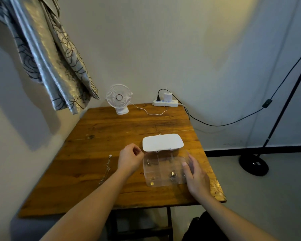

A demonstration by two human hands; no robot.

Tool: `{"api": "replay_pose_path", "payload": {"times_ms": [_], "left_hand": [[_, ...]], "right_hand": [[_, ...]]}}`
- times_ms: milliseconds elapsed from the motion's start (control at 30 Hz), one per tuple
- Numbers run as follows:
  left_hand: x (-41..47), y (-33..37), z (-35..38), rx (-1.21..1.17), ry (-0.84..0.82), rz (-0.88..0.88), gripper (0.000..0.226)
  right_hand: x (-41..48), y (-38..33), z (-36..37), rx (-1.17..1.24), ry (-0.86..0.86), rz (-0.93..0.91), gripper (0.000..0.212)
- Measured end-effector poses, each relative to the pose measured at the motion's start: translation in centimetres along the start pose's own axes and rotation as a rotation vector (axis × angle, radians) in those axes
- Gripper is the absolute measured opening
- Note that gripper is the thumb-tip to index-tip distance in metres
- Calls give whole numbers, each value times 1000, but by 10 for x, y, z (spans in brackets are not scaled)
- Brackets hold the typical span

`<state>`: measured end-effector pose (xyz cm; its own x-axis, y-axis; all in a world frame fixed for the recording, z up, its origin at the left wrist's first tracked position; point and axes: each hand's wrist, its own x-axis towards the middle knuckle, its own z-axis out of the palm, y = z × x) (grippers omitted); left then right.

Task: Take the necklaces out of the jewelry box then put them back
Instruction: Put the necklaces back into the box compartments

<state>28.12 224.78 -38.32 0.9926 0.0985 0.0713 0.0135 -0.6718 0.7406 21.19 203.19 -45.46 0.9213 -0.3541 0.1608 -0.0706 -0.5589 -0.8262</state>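
A clear jewelry box (161, 171) with inner dividers stands open on the wooden table (111, 136), its white lid (162, 142) folded back behind it. Small metal pieces lie in several compartments. One chain necklace (106, 168) with a white bead at its far end lies stretched on the table, left of the box. My left hand (129, 159) hovers at the box's far left corner with thumb and fingers pinched together; no chain is visible in it. My right hand (195, 178) grips the box's right wall, thumb over the rim.
A small white fan (119, 98) and a white power strip (165, 102) with plugs stand at the table's far edge, joined by a white cable. A curtain (47, 54) hangs at upper left. A black lamp stand (254, 164) is on the floor at right.
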Motion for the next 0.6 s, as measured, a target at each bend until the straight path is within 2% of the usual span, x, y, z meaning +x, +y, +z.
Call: {"api": "replay_pose_path", "payload": {"times_ms": [200,400,500,600], "left_hand": [[-18,-48,-38,19,51,-85,4],[-35,-93,-66,-13,59,-100,7],[-40,-111,-69,103,97,-102,7],[-46,-126,-66,281,101,-114,39]], "right_hand": [[7,-13,0,-141,-38,-61,53],[25,-58,13,-343,27,-222,36],[24,-81,30,-379,-110,-334,25],[20,-112,58,-348,-343,-323,24]]}}
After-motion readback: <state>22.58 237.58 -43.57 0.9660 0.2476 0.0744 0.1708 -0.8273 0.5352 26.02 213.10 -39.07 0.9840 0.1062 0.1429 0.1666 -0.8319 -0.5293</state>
